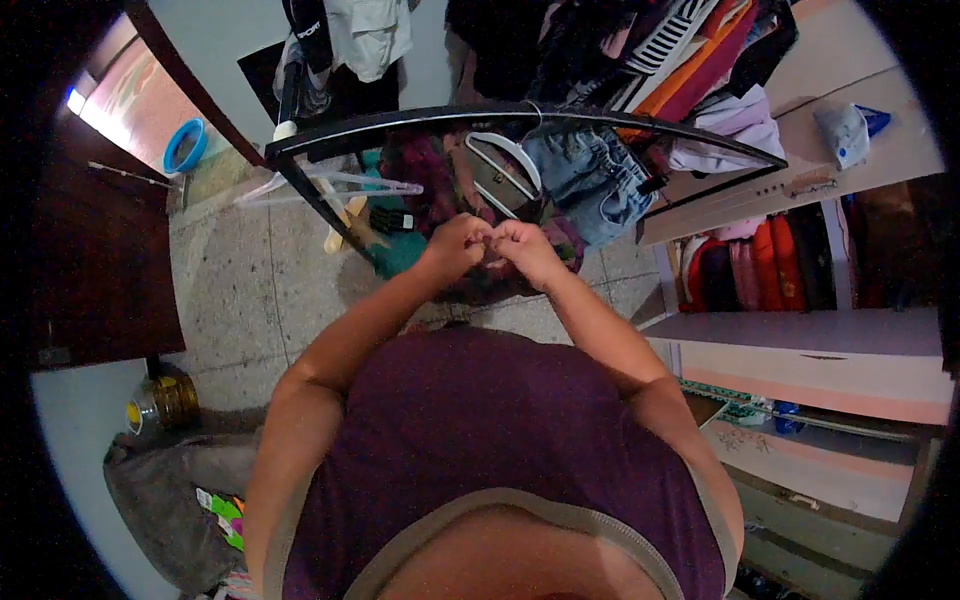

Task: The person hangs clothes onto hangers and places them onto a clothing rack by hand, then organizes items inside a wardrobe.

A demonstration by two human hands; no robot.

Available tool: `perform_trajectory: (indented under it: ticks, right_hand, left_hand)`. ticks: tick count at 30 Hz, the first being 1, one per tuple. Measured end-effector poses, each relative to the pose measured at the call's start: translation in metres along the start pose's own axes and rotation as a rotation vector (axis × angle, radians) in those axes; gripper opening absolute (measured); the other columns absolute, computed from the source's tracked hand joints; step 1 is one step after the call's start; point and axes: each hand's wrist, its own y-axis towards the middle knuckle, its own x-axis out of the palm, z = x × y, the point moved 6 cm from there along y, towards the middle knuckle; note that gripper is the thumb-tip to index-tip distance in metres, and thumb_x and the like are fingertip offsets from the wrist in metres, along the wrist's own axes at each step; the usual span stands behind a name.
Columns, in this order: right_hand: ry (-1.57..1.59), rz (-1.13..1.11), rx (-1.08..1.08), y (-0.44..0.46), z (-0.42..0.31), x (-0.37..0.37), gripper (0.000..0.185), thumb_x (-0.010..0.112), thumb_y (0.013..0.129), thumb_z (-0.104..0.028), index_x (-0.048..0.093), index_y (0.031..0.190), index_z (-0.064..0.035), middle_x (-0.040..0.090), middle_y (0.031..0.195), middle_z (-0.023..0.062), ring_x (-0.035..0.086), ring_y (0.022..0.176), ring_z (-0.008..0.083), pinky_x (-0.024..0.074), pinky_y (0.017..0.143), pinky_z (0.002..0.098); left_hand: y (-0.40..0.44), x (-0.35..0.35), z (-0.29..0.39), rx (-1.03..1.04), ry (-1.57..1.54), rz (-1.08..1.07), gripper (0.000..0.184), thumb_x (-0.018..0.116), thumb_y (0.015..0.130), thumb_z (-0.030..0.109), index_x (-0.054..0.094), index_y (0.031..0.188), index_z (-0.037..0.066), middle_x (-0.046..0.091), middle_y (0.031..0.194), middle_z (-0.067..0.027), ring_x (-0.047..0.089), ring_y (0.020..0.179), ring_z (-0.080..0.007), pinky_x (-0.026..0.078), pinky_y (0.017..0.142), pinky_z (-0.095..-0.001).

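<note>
- Lying near the centre of the frame, patterned cloth spreads below both hands. It appears soft, limp and fairly light, liable to sag from a single pinch; two well-separated edges would offer the steadiest hold.
- Left hand, centre: fingers curled inward over the cloth; whether they clamp a fold cannot be told.
- Right hand, just beside it: fingers bent, tips touching or nearly touching the left hand's; any grip is too small to tell.
- White hanger, upper centre: apparently stiff and smooth, best taken by its broad shoulder.
- Jeans, right of the hanger: likely heavier, with a firm waistband to grasp.
- Black rail, upper frame: rigid, crossing above the garments.
</note>
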Motion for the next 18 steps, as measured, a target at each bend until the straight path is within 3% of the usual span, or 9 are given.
perform_trajectory:
  ticks: [3, 6, 7, 10, 13, 16, 18]
  right_hand:
    - [-0.08, -0.004, -0.059, 0.006, 0.011, -0.008, 0.005, 0.053, 0.082, -0.006, 0.054, 0.083, -0.0009, 0.056, 0.077, 0.0029, 0.056, 0.065, 0.0119, 0.051, 0.061, 0.0276]
    - [-0.056, 0.008, -0.061, 0.003, 0.012, -0.006, 0.007, 0.054, 0.084, -0.008, 0.055, 0.084, -0.0009, 0.057, 0.077, 0.003, 0.057, 0.064, 0.0117, 0.0488, 0.058, 0.0259]
    - [-0.069, -0.009, -0.047, 0.002, 0.011, -0.005, 0.008, 0.054, 0.086, -0.009, 0.056, 0.087, -0.0015, 0.057, 0.076, 0.0027, 0.057, 0.065, 0.0114, 0.0478, 0.057, 0.0257]
    - [-0.177, -0.022, -0.046, -0.001, 0.007, 0.0, 0.009, 0.055, 0.084, -0.008, 0.056, 0.09, -0.0022, 0.057, 0.077, 0.003, 0.058, 0.065, 0.011, 0.0473, 0.057, 0.0257]
    - [-0.339, -0.048, -0.184, 0.002, 0.009, 0.001, 0.014, 0.058, 0.082, -0.01, 0.057, 0.093, -0.0026, 0.058, 0.079, 0.0036, 0.058, 0.064, 0.0111, 0.0474, 0.058, 0.0257]
    - [-0.597, 0.069, -0.285, 0.001, 0.004, -0.008, 0.017, 0.061, 0.078, -0.012, 0.058, 0.092, -0.0021, 0.058, 0.077, 0.0041, 0.057, 0.061, 0.0109, 0.0468, 0.055, 0.0256]
    - [-0.485, 0.035, -0.114, -0.003, 0.0, -0.01, 0.016, 0.061, 0.078, -0.013, 0.059, 0.09, -0.0019, 0.058, 0.074, 0.0041, 0.056, 0.059, 0.0109, 0.0465, 0.052, 0.026]
  left_hand:
    - [0.0, 0.0, 0.005, 0.01, 0.049, -0.02, 0.017, 0.06, 0.075, 0.006, 0.057, 0.091, 0.004, 0.058, 0.085, -0.0049, 0.055, 0.077, -0.0139, 0.045, 0.069, -0.028]
    - [0.001, 0.014, -0.039, -0.134, -0.147, -0.085, 0.017, 0.06, 0.076, 0.006, 0.057, 0.092, 0.002, 0.06, 0.085, -0.0048, 0.056, 0.075, -0.0144, 0.045, 0.07, -0.0286]
    - [-0.008, 0.006, -0.024, -0.172, -0.155, 0.068, 0.017, 0.062, 0.073, 0.007, 0.057, 0.089, 0.003, 0.059, 0.083, -0.0092, 0.057, 0.075, -0.0162, 0.046, 0.066, -0.0283]
    - [-0.006, 0.008, -0.036, -0.099, -0.11, 0.07, 0.015, 0.06, 0.074, 0.006, 0.057, 0.089, 0.002, 0.059, 0.084, -0.0091, 0.057, 0.077, -0.0151, 0.045, 0.069, -0.0282]
    - [-0.006, 0.004, -0.036, 0.026, 0.003, 0.129, 0.016, 0.059, 0.075, 0.005, 0.054, 0.09, 0.002, 0.058, 0.083, -0.0076, 0.056, 0.077, -0.0141, 0.045, 0.069, -0.0275]
    - [-0.003, 0.002, -0.047, 0.102, -0.163, 0.107, 0.018, 0.059, 0.076, 0.002, 0.049, 0.09, 0.003, 0.052, 0.086, -0.0054, 0.053, 0.079, -0.0159, 0.044, 0.073, -0.0289]
    - [-0.001, 0.008, -0.049, 0.037, -0.274, 0.024, 0.019, 0.059, 0.077, 0.003, 0.048, 0.092, 0.004, 0.05, 0.085, -0.0045, 0.052, 0.079, -0.0153, 0.044, 0.073, -0.0289]
